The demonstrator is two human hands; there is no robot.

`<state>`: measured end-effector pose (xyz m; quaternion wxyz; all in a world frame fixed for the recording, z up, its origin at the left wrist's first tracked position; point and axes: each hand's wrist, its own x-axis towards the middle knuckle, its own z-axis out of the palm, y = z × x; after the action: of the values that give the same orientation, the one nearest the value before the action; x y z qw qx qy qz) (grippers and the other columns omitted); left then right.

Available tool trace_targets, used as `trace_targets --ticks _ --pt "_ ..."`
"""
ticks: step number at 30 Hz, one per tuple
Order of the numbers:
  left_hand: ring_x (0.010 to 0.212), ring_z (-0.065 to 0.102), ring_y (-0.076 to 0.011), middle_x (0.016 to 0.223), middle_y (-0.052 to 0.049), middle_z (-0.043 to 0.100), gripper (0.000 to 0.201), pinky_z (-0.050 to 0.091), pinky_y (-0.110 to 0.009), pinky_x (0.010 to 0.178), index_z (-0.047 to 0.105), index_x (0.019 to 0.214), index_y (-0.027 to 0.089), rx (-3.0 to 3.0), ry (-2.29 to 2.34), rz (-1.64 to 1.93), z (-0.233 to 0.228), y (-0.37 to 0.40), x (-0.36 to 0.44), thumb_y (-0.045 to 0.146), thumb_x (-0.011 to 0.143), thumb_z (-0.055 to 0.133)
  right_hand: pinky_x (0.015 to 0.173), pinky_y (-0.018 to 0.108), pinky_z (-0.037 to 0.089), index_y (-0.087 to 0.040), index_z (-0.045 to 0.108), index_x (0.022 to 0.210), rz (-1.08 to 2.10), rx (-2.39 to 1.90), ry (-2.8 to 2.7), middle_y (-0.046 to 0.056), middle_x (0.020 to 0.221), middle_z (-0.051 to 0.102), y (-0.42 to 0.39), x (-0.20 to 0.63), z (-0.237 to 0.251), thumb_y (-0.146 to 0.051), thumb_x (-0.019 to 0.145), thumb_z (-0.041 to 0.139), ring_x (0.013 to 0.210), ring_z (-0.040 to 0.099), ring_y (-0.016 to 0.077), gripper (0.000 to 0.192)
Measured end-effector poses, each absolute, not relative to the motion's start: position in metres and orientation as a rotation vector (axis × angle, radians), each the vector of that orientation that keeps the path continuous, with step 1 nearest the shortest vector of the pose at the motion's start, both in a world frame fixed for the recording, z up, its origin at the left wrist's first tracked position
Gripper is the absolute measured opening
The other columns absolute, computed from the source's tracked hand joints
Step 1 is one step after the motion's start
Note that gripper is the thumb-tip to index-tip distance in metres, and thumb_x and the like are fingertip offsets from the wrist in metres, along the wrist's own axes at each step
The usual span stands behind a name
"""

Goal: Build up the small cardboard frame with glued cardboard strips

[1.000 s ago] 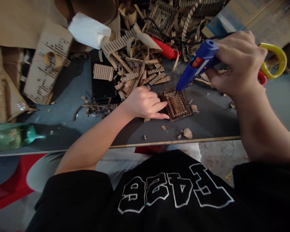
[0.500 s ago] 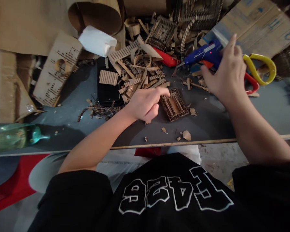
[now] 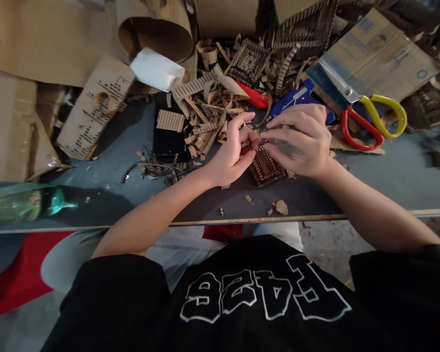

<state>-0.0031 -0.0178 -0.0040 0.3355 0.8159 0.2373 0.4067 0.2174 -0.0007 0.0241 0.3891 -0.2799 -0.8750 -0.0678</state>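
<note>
A small rectangular piece of corrugated cardboard (image 3: 268,166), with ridged strips around a recessed middle, lies on the table in front of me. At its far left corner my left hand (image 3: 234,151) has thumb and fingers pinched together. My right hand (image 3: 300,139) meets it there from the right, thumb and fingertips drawn close at the same corner. Whatever the fingertips hold is too small or hidden to make out. Just beyond my right hand lies a blue glue gun (image 3: 291,99), partly covered by it. Scissors (image 3: 363,110) with red and yellow handles rest to its right.
Cardboard strips and scraps (image 3: 209,115) are heaped behind my left hand, beside a red-handled tool (image 3: 254,95). A black phone-like slab (image 3: 165,139) and a white bottle (image 3: 156,68) stand left. A green bottle (image 3: 22,203) lies near the table's front edge (image 3: 205,223).
My right hand has left the glue gun and scissors and come left to the small cardboard piece. The scissors and glue gun now lie on the table. My left fingers have closed into a pinch.
</note>
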Motion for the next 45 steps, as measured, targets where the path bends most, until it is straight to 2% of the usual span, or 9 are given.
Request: trace_targets --ticks 4,10,19,22,26,29,34,39,45 --pt "0.100 0.060 -0.0166 0.116 -0.008 0.052 0.064 0.055 -0.037 0.084 0.005 0.149 0.029 2.033 0.571 0.988 -0.001 -0.027 0.003 0.012 0.096 0.037 0.091 0.043 0.051 -0.029 0.067 0.112 -0.161 -0.577 -2.162 0.000 0.109 0.071 -0.008 0.207 0.024 -0.033 0.090 0.070 0.106 0.063 0.0202 0.023" --pt "0.115 0.061 -0.0192 0.127 -0.011 0.053 0.072 0.056 -0.037 0.085 0.008 0.147 0.027 2.048 0.662 0.923 0.002 -0.031 0.009 0.004 0.085 0.035 0.102 0.054 0.044 -0.033 0.073 0.093 -0.070 -0.890 -2.318 -0.001 0.116 0.071 -0.015 0.204 0.025 -0.038 0.094 0.059 0.112 0.061 0.0252 0.015" --pt "0.084 0.064 -0.0150 0.103 -0.003 0.058 0.068 0.055 -0.032 0.071 0.011 0.147 0.030 2.021 0.744 0.865 0.006 -0.030 0.004 0.010 0.090 0.043 0.097 0.051 0.043 -0.027 0.067 0.097 -0.035 -0.699 -2.204 0.000 0.115 0.072 -0.014 0.201 0.022 -0.030 0.094 0.059 0.111 0.064 0.0245 0.010" --pt "0.083 0.063 -0.0148 0.102 -0.004 0.059 0.045 0.053 -0.029 0.069 0.029 0.139 0.026 2.077 0.798 0.958 0.009 -0.027 0.001 0.022 0.097 0.046 0.097 0.050 0.043 -0.026 0.064 0.094 -0.005 -0.741 -2.174 0.001 0.115 0.071 -0.013 0.202 0.024 -0.031 0.095 0.059 0.112 0.063 0.0243 0.007" --pt "0.076 0.056 -0.0136 0.090 -0.003 0.059 0.020 0.048 -0.026 0.066 0.058 0.108 0.020 2.150 0.959 1.048 0.016 -0.024 -0.002 0.038 0.097 0.059 0.099 0.051 0.043 -0.027 0.063 0.094 0.001 -0.866 -2.193 0.001 0.117 0.070 -0.012 0.203 0.027 -0.033 0.097 0.054 0.113 0.061 0.0247 0.011" --pt "0.074 0.055 -0.0135 0.083 -0.003 0.060 0.026 0.047 -0.026 0.067 0.063 0.096 0.019 2.166 1.027 1.048 0.016 -0.022 0.001 0.042 0.101 0.053 0.095 0.052 0.045 -0.026 0.064 0.092 -0.083 -0.833 -2.169 0.002 0.113 0.070 -0.009 0.203 0.024 -0.034 0.097 0.054 0.110 0.063 0.0252 0.014" --pt "0.062 0.049 -0.0118 0.075 -0.001 0.057 0.039 0.042 -0.026 0.059 0.068 0.099 0.019 2.136 1.064 1.080 0.018 -0.010 -0.010 0.056 0.097 0.056 0.095 0.053 0.046 -0.026 0.069 0.092 -0.111 -0.878 -2.125 0.004 0.108 0.071 -0.002 0.208 0.019 -0.038 0.094 0.059 0.107 0.063 0.0268 0.016" --pt "0.042 0.028 -0.0070 0.045 0.008 0.030 0.042 0.031 -0.025 0.050 0.076 0.077 0.022 2.253 0.878 0.555 0.040 0.007 -0.046 0.063 0.084 0.070 0.107 0.059 0.039 -0.029 0.069 0.094 0.002 -1.088 -2.185 0.007 0.113 0.070 0.001 0.216 0.021 -0.048 0.095 0.054 0.117 0.059 0.0312 0.025" --pt "0.041 0.043 -0.0085 0.043 0.006 0.048 0.023 0.031 -0.024 0.049 0.079 0.072 0.024 2.446 0.894 0.216 0.046 0.006 -0.047 0.047 0.076 0.080 0.107 0.061 0.038 -0.029 0.070 0.093 0.003 -1.048 -2.204 0.006 0.112 0.070 0.003 0.217 0.019 -0.046 0.095 0.055 0.117 0.060 0.0316 0.023"
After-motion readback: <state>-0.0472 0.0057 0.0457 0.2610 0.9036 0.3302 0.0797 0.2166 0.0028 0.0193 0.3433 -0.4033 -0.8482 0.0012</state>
